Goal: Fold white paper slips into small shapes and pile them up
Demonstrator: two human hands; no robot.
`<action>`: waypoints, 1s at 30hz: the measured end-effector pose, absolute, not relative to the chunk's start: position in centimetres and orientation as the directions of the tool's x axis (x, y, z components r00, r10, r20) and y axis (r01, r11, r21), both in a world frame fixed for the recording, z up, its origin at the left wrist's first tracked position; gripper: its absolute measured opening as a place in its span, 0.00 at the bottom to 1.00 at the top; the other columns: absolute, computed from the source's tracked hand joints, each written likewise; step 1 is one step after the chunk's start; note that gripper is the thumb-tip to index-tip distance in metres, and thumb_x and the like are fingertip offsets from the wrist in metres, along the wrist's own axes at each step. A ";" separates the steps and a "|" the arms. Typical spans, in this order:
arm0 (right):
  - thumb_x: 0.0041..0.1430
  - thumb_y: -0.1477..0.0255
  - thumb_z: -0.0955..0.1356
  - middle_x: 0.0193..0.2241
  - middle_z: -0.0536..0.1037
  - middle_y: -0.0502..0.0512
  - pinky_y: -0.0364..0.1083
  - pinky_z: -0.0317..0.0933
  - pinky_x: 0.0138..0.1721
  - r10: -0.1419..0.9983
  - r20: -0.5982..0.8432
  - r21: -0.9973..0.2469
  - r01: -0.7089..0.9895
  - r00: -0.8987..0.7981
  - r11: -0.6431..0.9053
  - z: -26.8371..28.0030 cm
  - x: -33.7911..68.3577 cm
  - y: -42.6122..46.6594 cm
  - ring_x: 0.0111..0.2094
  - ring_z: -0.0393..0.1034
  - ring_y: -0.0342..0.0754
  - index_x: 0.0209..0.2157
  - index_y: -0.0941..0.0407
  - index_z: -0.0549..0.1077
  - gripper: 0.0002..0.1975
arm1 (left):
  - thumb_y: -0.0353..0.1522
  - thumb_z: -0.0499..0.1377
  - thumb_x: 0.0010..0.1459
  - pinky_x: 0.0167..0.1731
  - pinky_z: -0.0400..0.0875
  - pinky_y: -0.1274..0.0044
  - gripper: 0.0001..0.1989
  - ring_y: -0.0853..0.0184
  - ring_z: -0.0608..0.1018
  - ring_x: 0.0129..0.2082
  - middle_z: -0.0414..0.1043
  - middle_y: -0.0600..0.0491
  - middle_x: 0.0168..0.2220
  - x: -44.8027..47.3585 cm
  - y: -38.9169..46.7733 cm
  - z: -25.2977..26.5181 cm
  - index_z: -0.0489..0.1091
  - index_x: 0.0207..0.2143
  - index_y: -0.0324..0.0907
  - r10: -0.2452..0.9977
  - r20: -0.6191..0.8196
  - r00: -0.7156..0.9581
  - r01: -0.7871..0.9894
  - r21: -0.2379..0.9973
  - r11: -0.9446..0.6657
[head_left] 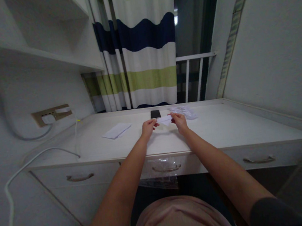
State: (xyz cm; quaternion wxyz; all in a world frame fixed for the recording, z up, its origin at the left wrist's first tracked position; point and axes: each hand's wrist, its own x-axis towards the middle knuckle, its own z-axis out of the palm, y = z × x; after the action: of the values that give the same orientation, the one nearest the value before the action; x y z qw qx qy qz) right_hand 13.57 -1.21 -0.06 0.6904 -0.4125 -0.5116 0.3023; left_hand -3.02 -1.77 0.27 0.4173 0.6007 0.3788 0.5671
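Observation:
A small white piece of paper [164,120] is stretched between my two hands, just above the white desk [225,125]. My left hand [149,127] pinches its left end, and my right hand [179,120] pinches its right end. Behind the paper lies a dark phone [155,114], its near edge close to my left fingers. Some crumpled white paper [187,112] rests on the desk beyond my right hand. To the left of my left hand lie flat white paper sheets [117,131], overlapping one another.
A white cable [41,152] crosses the desk's left end. Plugs sit in a wall socket [51,115] on the left. Clear plastic [161,182] hangs over the middle drawer. A shelf [56,59] juts out at upper left; a striped curtain [149,61] hangs behind the desk.

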 end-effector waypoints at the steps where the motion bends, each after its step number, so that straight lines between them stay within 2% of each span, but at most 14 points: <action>1: 0.40 0.50 0.66 0.21 0.74 0.54 0.42 0.57 0.23 0.838 0.458 -0.878 0.003 0.297 0.479 -0.1 13.6 -1.2 0.21 0.63 0.42 0.26 0.58 0.75 0.25 | 0.42 0.59 0.44 0.24 0.60 0.79 0.15 0.70 0.72 0.25 0.74 0.48 0.24 -3.0 -1.8 0.3 0.72 0.25 0.38 0.928 0.364 0.073 -0.018 0.931 -0.364; 8: 0.41 0.49 0.65 0.21 0.73 0.54 0.43 0.57 0.23 0.839 0.463 -0.878 0.018 0.286 0.479 0.1 13.5 -1.4 0.21 0.63 0.42 0.26 0.58 0.75 0.25 | 0.42 0.58 0.44 0.24 0.61 0.79 0.16 0.69 0.72 0.25 0.74 0.48 0.24 -3.1 -2.0 0.4 0.72 0.26 0.38 0.925 0.373 0.079 -0.032 0.928 -0.371; 13: 0.41 0.47 0.64 0.20 0.73 0.54 0.43 0.57 0.23 0.850 0.444 -0.882 -0.031 0.282 0.471 0.0 13.5 -1.2 0.20 0.63 0.42 0.26 0.58 0.74 0.27 | 0.40 0.59 0.44 0.24 0.62 0.79 0.14 0.69 0.73 0.25 0.73 0.49 0.23 -3.1 -2.1 0.5 0.72 0.27 0.37 0.932 0.359 0.044 -0.043 0.933 -0.358; 18: 0.40 0.46 0.63 0.19 0.71 0.53 0.43 0.57 0.23 0.848 0.449 -0.883 -0.005 0.281 0.469 0.0 13.4 -1.3 0.20 0.62 0.42 0.23 0.58 0.73 0.27 | 0.41 0.59 0.44 0.24 0.63 0.79 0.14 0.68 0.73 0.28 0.74 0.48 0.26 -3.0 -2.1 0.3 0.72 0.27 0.37 0.934 0.351 0.067 -0.037 0.936 -0.349; 22: 0.37 0.47 0.66 0.19 0.72 0.53 0.42 0.57 0.22 0.873 0.446 -0.889 -0.012 0.198 0.457 0.3 13.0 -1.9 0.20 0.61 0.41 0.22 0.58 0.74 0.26 | 0.41 0.61 0.40 0.24 0.63 0.80 0.15 0.68 0.72 0.29 0.74 0.50 0.28 -2.8 -2.1 0.2 0.72 0.26 0.38 0.922 0.373 0.108 -0.019 0.928 -0.373; 30: 0.37 0.52 0.69 0.20 0.73 0.52 0.41 0.59 0.24 0.895 0.443 -0.895 0.084 0.056 0.438 0.4 12.8 -2.5 0.23 0.64 0.42 0.24 0.58 0.74 0.22 | 0.41 0.63 0.37 0.25 0.63 0.79 0.16 0.70 0.71 0.27 0.72 0.52 0.25 -2.8 -1.6 0.0 0.73 0.24 0.37 0.899 0.419 0.125 -0.008 0.907 -0.421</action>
State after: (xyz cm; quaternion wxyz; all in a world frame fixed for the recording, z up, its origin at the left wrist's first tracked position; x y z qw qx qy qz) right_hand 12.81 -2.45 0.45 0.6007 -0.4089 -0.5984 0.3374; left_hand -2.81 -1.63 0.01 0.4058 0.6308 0.3531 0.5592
